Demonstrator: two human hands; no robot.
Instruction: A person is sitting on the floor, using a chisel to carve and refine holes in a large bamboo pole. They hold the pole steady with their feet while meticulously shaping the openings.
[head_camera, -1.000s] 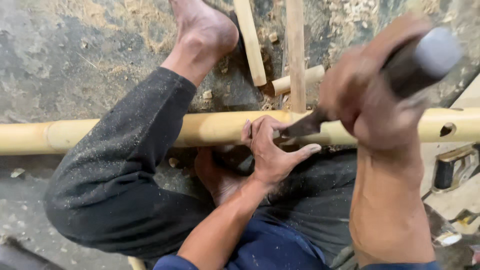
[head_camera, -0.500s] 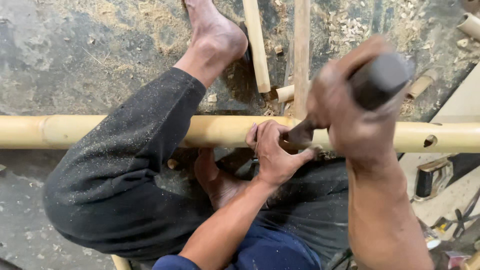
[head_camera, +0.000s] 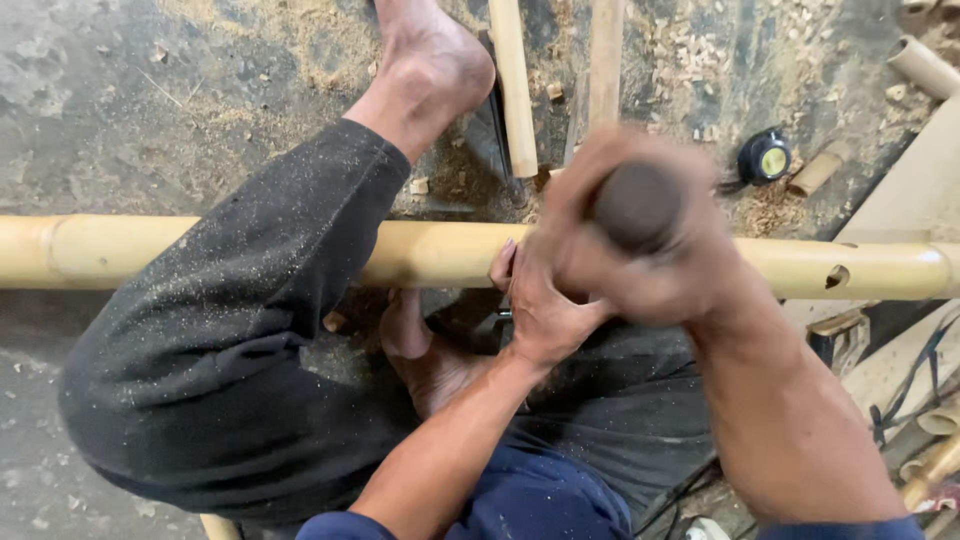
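- Bamboo pole (head_camera: 440, 252): laid across the concrete floor (head_camera: 150, 100), passed under the bent leg (head_camera: 260, 330).
- Left hand (head_camera: 545, 305): grip pressed closed against the pole.
- Right hand (head_camera: 640, 240): blurred, grip clamped on a dark tool handle (head_camera: 637, 205) above the pole.
- Tape measure (head_camera: 765, 157): set among wood shavings beyond the pole.

We see a grey concrete floor (head_camera: 150, 110) dusted with sawdust and wood chips (head_camera: 700, 60), loose wooden slats (head_camera: 512, 90), a black-yellow tape measure (head_camera: 765, 157) lying nearby.
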